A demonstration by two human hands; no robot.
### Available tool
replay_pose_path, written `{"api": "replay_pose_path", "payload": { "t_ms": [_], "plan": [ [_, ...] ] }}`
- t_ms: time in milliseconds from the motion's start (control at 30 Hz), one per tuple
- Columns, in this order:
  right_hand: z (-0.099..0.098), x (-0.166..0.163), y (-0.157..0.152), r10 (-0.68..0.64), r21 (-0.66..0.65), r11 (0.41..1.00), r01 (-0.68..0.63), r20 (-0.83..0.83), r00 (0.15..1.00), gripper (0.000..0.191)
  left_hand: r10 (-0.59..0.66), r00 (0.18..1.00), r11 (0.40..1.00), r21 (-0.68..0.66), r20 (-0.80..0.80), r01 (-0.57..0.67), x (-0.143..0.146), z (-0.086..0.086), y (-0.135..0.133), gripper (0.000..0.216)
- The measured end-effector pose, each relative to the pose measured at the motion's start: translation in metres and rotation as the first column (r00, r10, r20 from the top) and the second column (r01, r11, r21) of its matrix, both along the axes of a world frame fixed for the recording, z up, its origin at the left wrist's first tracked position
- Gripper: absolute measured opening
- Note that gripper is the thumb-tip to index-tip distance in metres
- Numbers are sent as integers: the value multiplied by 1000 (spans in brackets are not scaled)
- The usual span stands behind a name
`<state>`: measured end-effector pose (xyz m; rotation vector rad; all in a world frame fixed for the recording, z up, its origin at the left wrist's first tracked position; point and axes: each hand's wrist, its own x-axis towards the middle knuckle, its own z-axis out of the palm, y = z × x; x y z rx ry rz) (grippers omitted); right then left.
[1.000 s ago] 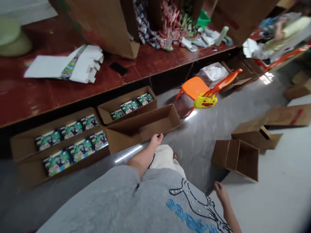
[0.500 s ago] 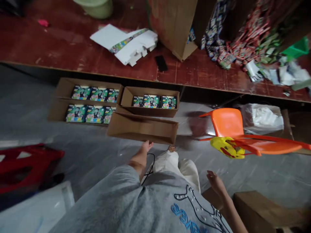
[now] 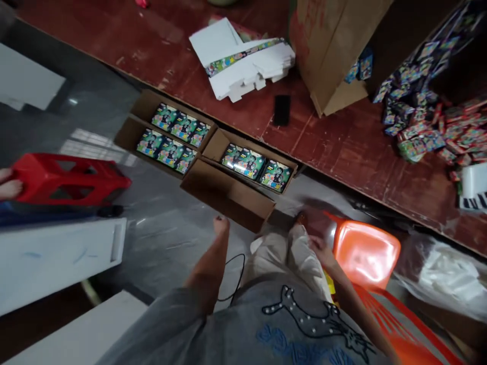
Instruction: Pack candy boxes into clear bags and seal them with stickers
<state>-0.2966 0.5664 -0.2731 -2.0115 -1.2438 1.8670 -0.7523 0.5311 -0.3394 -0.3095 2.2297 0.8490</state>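
My left hand [image 3: 220, 226] hangs down by my side, fingers loose and holding nothing, just short of an empty brown cardboard box [image 3: 228, 195] on the floor. My right hand [image 3: 318, 250] is low by my thigh, at the front edge of an orange plastic chair [image 3: 366, 249]; its fingers are smeared, and I cannot tell whether they touch the seat. Behind the empty box, open cartons [image 3: 258, 165] [image 3: 171, 136] hold rows of green printed packs. My grey shirt and light trousers fill the bottom of the view.
A long red-brown table [image 3: 342, 144] carries flat white cartons [image 3: 243, 66], a black phone [image 3: 282, 109], a tall cardboard box [image 3: 335, 45] and a pile of small packets [image 3: 426, 116]. A red stool [image 3: 64, 177], white boards [image 3: 57, 253], another person's foot [image 3: 7, 185] and a plastic bag [image 3: 445, 268] surround me.
The view has swung left and tilted. The orange chair is now close at my right side and my right hand has come up to its seat edge. My left hand stays hanging.
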Motion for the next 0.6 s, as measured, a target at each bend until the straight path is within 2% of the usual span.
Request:
{"api": "replay_pose_path", "payload": {
  "t_ms": [67,133,200,267,367,433,500,600],
  "plan": [
    [-10,-17,67,-5,-50,999,-1,-118,993,35,11,994,999,33,-108,-7,22,0,24,44],
    [-20,-49,119,-11,-122,992,-18,-237,971,39,8,983,995,94,-183,10,37,0,48,40],
    [-31,-91,157,-24,-200,979,-46,-336,942,40,-2,970,986,162,-243,43,42,1,71,38],
    [-45,-137,183,-42,-273,959,-75,-400,916,41,-21,956,972,216,-293,88,34,1,94,38],
    [-74,-204,208,-65,-351,931,-101,-431,900,42,-66,937,950,266,-344,165,1,-3,134,42],
    [-101,-246,222,-75,-361,928,-92,-423,903,43,-110,928,935,278,-356,218,-29,-14,165,44],
    [-133,-285,238,-77,-337,939,-70,-405,911,45,-171,923,924,270,-344,272,-62,-32,199,48],
    [-190,-336,266,-44,-261,964,-61,-379,924,50,-272,917,910,231,-291,344,-107,-76,252,54]
  ]
}}
